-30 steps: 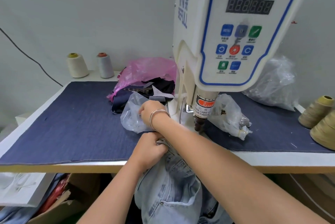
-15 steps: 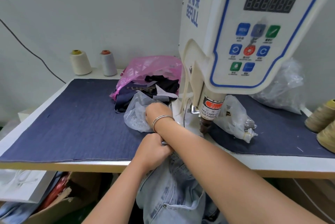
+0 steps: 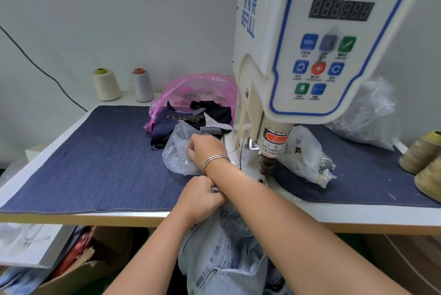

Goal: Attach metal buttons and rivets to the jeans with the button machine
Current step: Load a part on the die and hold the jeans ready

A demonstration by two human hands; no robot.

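Cream button machine (image 3: 310,56), one jeans (image 3: 222,259), four thread cones (image 3: 106,84).

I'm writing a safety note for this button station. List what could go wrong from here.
1. The right hand reaches into the clear bag with its forearm crossing close beside the press head, so a stroke could catch it.
2. The left hand grips the jeans at the table edge; they may slide off.

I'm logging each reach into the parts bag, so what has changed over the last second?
Very little. The right hand stays at the clear plastic bag left of the button machine; whether it has picked anything up is hidden. The left hand keeps gripping the jeans at the table edge. Only the camera shifted slightly.
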